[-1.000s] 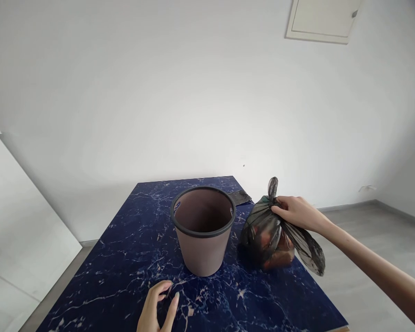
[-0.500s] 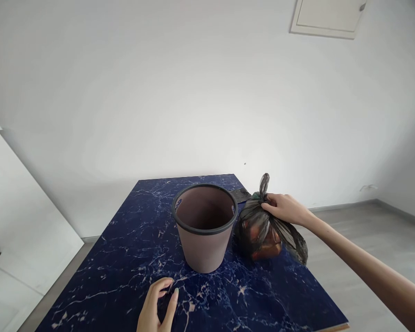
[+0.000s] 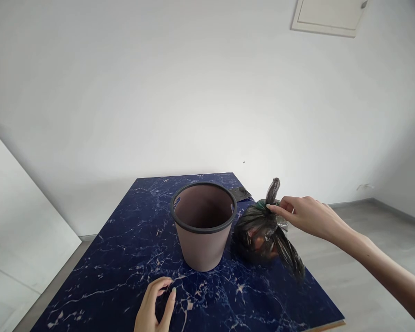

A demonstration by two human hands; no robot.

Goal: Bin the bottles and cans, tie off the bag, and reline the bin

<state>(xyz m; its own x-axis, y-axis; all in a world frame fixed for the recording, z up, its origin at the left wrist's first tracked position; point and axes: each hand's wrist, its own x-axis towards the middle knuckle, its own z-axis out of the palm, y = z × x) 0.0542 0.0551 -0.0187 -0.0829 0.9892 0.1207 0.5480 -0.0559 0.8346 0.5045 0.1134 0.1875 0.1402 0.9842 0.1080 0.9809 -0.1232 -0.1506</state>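
A tied black garbage bag, thin enough to show reddish-brown contents, rests on the right side of the blue marbled table. My right hand pinches it by the knotted top, where one twisted end sticks up and another hangs down to the right. Left of the bag stands a mauve-brown trash can with a dark rim, upright, with no liner showing inside. My left hand is near the table's front, fingers curved and apart, touching neither the can nor the bag.
Behind the can's right side lies a flat black folded piece of plastic. A white cabinet stands at the left. The white wall rises behind the table, and grey floor shows to the right.
My right hand has shifted slightly to the right, and its grip on the knot looks different. The bag's upper end now tilts right. My left hand and the can have barely moved.
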